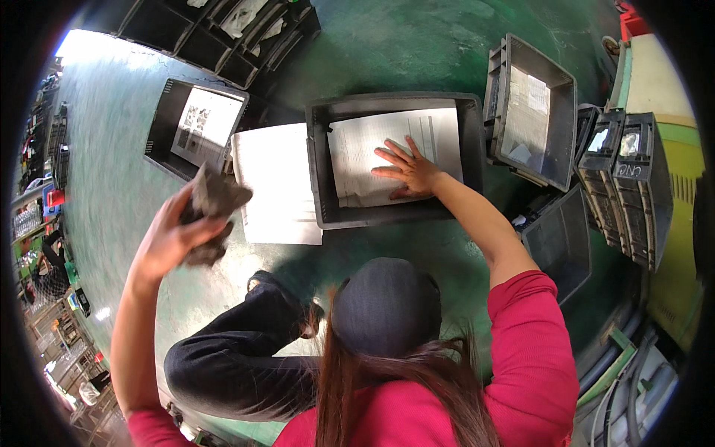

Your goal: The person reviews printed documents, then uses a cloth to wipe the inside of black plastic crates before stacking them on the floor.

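My right hand [411,173] lies spread on a white printed sheet [354,160]. That sheet lines the bottom of a black plastic crate [402,220] in front of me. Off to the left and raised, my left hand [165,240] is closed around a crumpled grey-brown rag [211,200], slightly blurred. Left of the crate, more white paper [274,190] lies flat, its right edge meeting the crate's side.
A crate [165,123] with a printed sheet stands at the left, another paper-lined crate [564,123] at the right. Upright crates [633,201] and a tilted crate [558,246] crowd the far right. Stacked black bins [190,33] stand at the upper left. Hoses [637,372] run lower right.
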A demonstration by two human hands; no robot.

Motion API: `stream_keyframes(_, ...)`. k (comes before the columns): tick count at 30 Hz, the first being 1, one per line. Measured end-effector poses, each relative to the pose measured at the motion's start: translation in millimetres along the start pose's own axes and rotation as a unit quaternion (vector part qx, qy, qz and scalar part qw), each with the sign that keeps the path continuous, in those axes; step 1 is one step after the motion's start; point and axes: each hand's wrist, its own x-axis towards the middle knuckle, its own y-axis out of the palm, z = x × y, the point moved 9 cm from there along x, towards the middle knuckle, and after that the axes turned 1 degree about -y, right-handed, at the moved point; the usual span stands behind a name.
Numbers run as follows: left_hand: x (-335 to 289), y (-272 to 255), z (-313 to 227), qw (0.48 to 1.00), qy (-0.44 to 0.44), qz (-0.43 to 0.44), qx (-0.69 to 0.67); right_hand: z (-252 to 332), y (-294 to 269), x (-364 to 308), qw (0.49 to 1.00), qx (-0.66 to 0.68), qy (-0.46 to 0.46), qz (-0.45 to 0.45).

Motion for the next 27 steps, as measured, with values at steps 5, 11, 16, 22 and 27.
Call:
stream_keyframes(5,-61,-17,45,0.992,-0.033,-0.067,-0.105,11,-10,27,0.997,-0.044,0.048,-0.033)
stream_keyframes(11,-71,-43,43,0.985,-0.021,-0.144,-0.090,24,-2,57,0.997,-0.060,0.009,-0.056)
stream_keyframes(16,-70,-45,21,0.987,0.031,-0.156,-0.033,16,-4,57,0.997,-0.050,0.040,-0.031)
stream_keyframes(22,-93,-51,19,0.984,0.066,-0.163,0.015,-6,-146,-27,0.883,-0.007,0.235,-0.407)
stream_keyframes(27,-94,-74,21,0.972,0.101,-0.208,0.037,-29,-139,-166,0.751,-0.058,0.590,-0.292)
